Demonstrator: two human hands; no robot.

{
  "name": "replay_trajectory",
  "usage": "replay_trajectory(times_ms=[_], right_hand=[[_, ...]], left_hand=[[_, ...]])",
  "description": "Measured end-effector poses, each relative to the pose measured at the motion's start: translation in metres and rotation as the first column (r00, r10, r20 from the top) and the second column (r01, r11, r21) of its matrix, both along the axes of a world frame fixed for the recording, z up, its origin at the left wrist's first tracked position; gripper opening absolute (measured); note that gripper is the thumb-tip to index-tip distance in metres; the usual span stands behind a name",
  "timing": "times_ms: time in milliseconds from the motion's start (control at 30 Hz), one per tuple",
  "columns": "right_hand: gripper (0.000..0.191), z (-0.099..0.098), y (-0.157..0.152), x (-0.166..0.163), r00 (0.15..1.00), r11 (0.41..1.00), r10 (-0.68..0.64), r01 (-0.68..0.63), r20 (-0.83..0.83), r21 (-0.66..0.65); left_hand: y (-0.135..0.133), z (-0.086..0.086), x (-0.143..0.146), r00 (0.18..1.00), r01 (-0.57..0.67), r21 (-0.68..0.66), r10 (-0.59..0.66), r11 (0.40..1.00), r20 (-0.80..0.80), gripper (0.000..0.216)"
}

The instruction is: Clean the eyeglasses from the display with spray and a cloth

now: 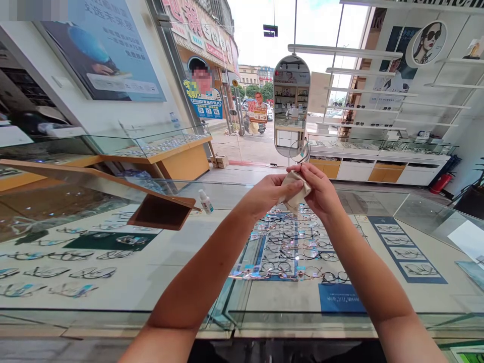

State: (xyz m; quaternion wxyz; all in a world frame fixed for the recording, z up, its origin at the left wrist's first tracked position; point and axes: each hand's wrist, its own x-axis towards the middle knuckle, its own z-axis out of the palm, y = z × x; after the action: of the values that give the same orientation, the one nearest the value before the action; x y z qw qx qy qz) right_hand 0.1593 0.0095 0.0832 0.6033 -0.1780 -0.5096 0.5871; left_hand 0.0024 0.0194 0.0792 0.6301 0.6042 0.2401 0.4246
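Observation:
Both arms reach forward over a glass display counter. My left hand (273,192) is closed on a beige cleaning cloth (294,194), with the thumb pressed over it. Beside it, my right hand (318,185) pinches a thin-framed pair of eyeglasses (301,150) against the cloth. One round lens sticks up above the fingers; the rest of the frame is hidden by the cloth and fingers. Below the hands, rows of eyeglasses (282,247) lie under the counter glass.
A small white spray bottle (205,201) stands on the counter, left of my hands. Nearby is a brown wooden-framed tilted mirror (162,212). Ahead hangs an oval mirror (291,103). More frames on a blue card (407,250) lie at the right.

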Motion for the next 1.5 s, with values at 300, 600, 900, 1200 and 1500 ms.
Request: replay_trajectory(times_ms=[300,600,900,1200,1500], right_hand=[[0.024,0.004,-0.003,0.003,1.000,1.000,-0.013,0.013,0.027,0.015],[0.027,-0.001,0.001,0.001,0.993,0.998,-0.069,0.069,0.096,0.006],[0.024,0.000,0.006,0.009,0.973,0.989,-0.113,0.092,0.200,0.113],[0.030,0.000,0.012,0.026,0.849,0.925,-0.218,0.022,0.482,0.379],[0.024,-0.014,0.007,0.002,0.722,0.788,-0.545,0.267,0.426,0.555]], left_hand=[[-0.005,0.011,-0.010,0.994,-0.006,0.131,0.019,0.991,-0.103,0.059],[-0.006,0.011,-0.008,0.998,0.068,0.033,-0.069,0.997,0.012,0.051],[-0.012,0.015,-0.008,0.989,-0.121,0.065,0.115,0.991,0.090,0.052],[-0.007,0.023,-0.027,0.974,-0.226,0.157,0.226,0.961,0.018,0.044],[-0.001,0.019,-0.025,0.941,-0.327,0.217,0.337,0.920,-0.013,0.048]])
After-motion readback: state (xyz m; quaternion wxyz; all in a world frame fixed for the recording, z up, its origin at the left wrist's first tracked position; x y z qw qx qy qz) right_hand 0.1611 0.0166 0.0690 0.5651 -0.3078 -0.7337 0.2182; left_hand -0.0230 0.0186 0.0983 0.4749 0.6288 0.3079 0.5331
